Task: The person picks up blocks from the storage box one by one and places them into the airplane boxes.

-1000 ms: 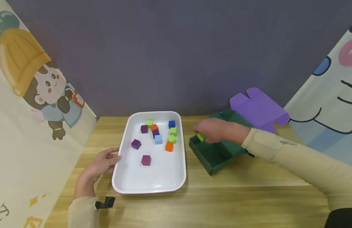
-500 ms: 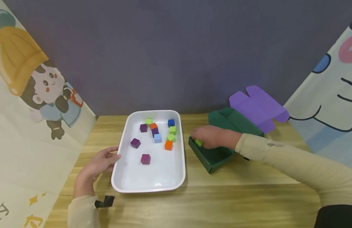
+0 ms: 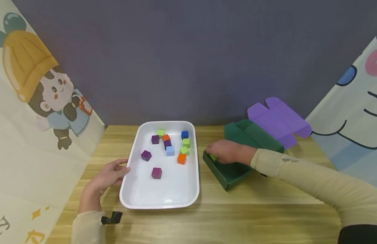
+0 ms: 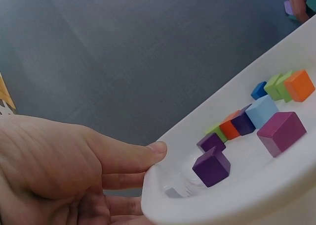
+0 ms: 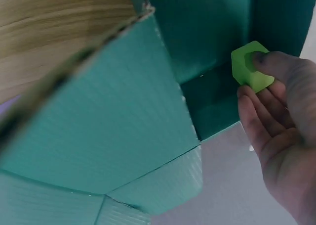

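Inside the green box (image 3: 217,174), near its left end, the lime cube (image 5: 248,71), equal-sided without a long axis, lies pinched between thumb and fingers of my right hand (image 3: 223,151), the nearer, while my left hand (image 3: 110,173) holds the white tray (image 3: 159,196) left of the box.

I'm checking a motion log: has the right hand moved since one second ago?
Yes. Against the dark green box in the head view, the right hand has moved down, bringing the lime cube it pinches lower too.
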Demonstrator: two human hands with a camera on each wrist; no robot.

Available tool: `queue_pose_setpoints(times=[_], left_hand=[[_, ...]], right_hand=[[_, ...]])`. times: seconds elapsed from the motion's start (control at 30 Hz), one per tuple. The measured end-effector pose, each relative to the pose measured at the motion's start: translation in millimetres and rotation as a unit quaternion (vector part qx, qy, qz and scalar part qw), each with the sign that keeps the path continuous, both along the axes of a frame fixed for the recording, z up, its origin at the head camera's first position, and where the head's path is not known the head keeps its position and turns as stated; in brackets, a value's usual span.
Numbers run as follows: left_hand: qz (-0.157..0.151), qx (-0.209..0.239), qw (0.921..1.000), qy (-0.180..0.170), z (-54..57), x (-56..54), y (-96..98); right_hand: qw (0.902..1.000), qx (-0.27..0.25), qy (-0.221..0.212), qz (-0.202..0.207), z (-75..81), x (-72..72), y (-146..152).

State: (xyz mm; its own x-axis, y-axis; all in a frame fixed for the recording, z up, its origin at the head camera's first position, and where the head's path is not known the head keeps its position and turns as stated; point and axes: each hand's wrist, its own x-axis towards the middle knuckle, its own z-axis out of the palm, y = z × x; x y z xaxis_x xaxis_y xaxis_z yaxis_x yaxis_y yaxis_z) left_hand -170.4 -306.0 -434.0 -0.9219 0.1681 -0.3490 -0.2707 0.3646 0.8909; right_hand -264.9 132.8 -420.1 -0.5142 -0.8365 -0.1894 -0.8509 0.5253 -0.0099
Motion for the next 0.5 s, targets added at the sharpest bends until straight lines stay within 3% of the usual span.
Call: queue_pose_setpoints(times=[0.17,0.33,0.5], left_hand=[[-0.001,-0.014,0.9999,0.0,-1.4,2.7,-0.8],[-0.001,-0.007,1.0,0.003,-3.4,0.8,-0.8],[0.001,-0.004,1.0,0.003,-3.0,-1.5,-0.8]], right_hand=[[0.9997,-0.013,-0.02,-0.005,-0.8,-1.0,1.7],[0.9988,-0.016,-0.043,-0.016,9.8,-1.1,3.4],[0.9994,-0.007,-0.033,-0.009,19.9,-3.4,-0.9]])
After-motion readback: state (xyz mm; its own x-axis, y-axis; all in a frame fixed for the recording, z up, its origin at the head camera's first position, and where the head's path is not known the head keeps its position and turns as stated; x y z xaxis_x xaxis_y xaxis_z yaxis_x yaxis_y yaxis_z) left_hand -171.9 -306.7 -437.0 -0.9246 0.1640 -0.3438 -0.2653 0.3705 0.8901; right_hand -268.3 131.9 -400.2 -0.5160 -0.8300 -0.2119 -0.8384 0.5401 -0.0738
